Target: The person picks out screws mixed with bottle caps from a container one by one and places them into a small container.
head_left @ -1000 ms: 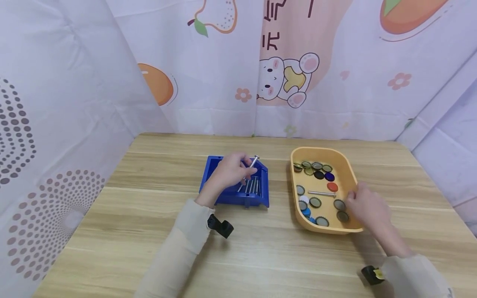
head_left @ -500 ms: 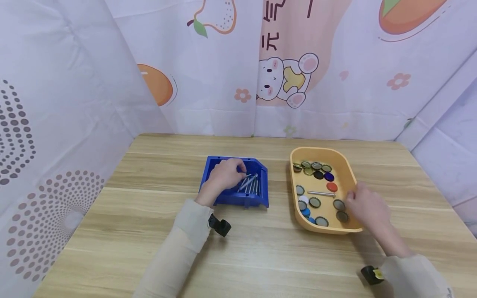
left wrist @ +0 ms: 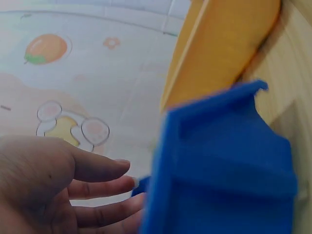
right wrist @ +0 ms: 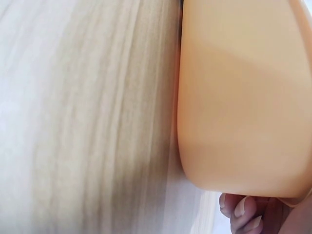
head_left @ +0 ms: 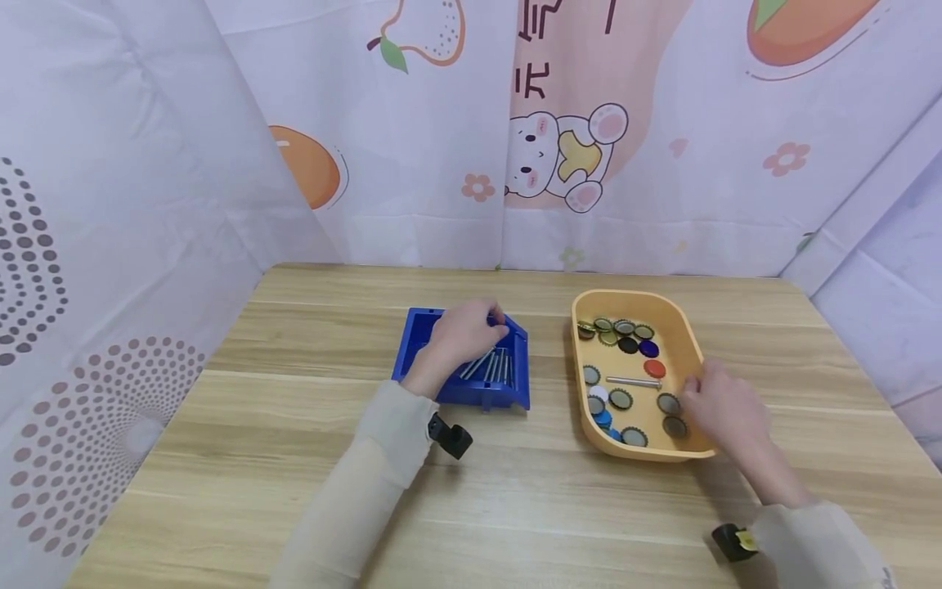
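My left hand (head_left: pixel 467 331) hovers above the blue parts bin (head_left: pixel 471 396), its fingers loosely bent. In the left wrist view, thumb and fingers (left wrist: pixel 97 168) stand apart beside the bin's wall, with nothing held between them. Several long silvery bolts (head_left: pixel 500 366) lie inside the bin, partly hidden behind that hand. On the right, my right hand (head_left: pixel 728 409) grips the rim of an orange tray (head_left: pixel 634 292); in the right wrist view its fingertips (right wrist: pixel 243 207) curl at the tray's edge. One bolt (head_left: pixel 633 382) lies on the tray's floor.
Several bottle caps (head_left: pixel 621 399) in silver, gold, blue, black, white and red are spread over the tray. Both containers stand on a wooden table (head_left: pixel 545 491), a gap between them. A printed curtain (head_left: pixel 412 164) hangs behind the table's back edge.
My left hand lowered a bolt into the blue bin and let it go, then rose slightly to the right without it. The right hand and the tray stay where they were.
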### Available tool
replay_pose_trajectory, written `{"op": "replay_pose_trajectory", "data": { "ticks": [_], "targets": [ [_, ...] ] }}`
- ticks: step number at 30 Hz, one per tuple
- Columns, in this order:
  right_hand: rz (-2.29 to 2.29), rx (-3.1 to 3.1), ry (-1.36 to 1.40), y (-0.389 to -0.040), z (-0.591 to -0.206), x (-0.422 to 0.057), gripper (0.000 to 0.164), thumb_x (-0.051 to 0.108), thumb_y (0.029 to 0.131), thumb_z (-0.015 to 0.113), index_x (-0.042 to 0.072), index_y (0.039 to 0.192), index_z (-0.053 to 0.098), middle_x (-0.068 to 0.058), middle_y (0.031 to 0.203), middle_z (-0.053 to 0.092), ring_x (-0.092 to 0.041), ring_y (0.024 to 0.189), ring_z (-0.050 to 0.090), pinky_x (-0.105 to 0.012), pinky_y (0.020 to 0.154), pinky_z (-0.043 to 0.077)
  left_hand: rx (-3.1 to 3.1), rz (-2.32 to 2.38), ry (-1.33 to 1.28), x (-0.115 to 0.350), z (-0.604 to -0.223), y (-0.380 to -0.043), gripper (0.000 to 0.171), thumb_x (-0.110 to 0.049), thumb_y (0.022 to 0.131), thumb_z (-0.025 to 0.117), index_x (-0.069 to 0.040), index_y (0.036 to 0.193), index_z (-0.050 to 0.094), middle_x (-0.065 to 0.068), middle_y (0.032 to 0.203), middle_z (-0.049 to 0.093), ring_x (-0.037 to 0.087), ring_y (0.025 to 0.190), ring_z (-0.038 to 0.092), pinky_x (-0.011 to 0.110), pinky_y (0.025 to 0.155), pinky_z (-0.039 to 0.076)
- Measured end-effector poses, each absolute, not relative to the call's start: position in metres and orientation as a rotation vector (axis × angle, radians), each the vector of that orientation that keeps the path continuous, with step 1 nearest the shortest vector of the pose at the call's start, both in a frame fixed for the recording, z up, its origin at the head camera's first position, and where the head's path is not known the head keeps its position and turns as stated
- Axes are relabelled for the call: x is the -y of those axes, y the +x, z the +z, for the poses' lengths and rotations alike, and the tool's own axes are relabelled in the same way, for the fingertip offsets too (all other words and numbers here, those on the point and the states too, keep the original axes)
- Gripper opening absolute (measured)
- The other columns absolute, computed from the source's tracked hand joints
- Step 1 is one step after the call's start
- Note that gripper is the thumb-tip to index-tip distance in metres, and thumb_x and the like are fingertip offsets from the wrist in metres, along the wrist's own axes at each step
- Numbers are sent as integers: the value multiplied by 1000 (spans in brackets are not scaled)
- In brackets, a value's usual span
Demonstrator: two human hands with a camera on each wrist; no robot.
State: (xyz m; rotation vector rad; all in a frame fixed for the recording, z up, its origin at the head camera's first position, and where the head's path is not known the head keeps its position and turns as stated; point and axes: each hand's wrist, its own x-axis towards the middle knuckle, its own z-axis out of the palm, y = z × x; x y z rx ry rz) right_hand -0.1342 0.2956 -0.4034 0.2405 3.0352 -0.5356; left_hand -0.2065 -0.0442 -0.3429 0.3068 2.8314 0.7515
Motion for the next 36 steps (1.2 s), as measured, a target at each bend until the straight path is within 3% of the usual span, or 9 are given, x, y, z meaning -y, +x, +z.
{"op": "replay_pose_trajectory", "data": {
  "ticks": [5, 8, 13, 17, 20, 29, 36],
  "targets": [
    [-536, -3034, 242, -134, -404, -296, 31, 26, 98, 36, -1, 91, 48, -13, 65, 51, -25, 56, 49, -35, 43, 35, -2830, 763, 422, 24, -333, -208, 28, -34, 98, 58, -16, 120, 63, 1, 110, 72, 15, 92, 65, 30, 70, 50],
    [-535, -3037, 242, -135, -404, -295, 30, 26, 98, 35, -1, 91, 47, -13, 65, 50, -25, 56, 48, -35, 43, 35, -2877, 707, 485, 11, -329, -207, 30, -35, 98, 57, -16, 121, 64, -1, 103, 73, 14, 86, 65, 29, 67, 49],
    [-528, -3056, 235, -135, -405, -295, 30, 25, 97, 36, -2, 91, 48, -14, 65, 50, -25, 55, 48, -35, 43, 34, -3011, 545, 532, -16, -334, -201, 32, -41, 97, 56, -19, 119, 66, -3, 111, 71, 16, 92, 64, 35, 81, 50],
    [-531, -3057, 229, -135, -406, -295, 30, 24, 97, 36, -2, 91, 48, -14, 65, 51, -25, 55, 48, -35, 43, 34, -3040, 518, 638, -40, -347, -193, 35, -44, 99, 53, -22, 124, 62, -3, 124, 65, 17, 114, 60, 41, 100, 45],
    [-537, -3051, 222, -135, -405, -295, 29, 25, 97, 36, -1, 90, 47, -12, 64, 50, -24, 54, 48, -34, 42, 35, -3031, 528, 732, -56, -357, -188, 37, -43, 100, 51, -25, 131, 58, -3, 130, 60, 16, 122, 55, 42, 106, 41],
    [-540, -3047, 222, -135, -404, -296, 30, 26, 97, 36, 0, 88, 47, -12, 63, 49, -24, 54, 48, -34, 43, 35, -3023, 315, 895, -90, -373, -184, 41, -43, 99, 52, -31, 139, 52, -5, 136, 56, 17, 125, 55, 42, 110, 34],
    [-546, -3052, 212, -134, -403, -296, 30, 25, 97, 36, -1, 89, 48, -12, 63, 50, -24, 54, 49, -35, 42, 35, -2924, 105, 1128, -106, -391, -181, 42, -44, 101, 47, -40, 143, 46, -12, 151, 46, 12, 137, 47, 43, 116, 30]
  ]
}}
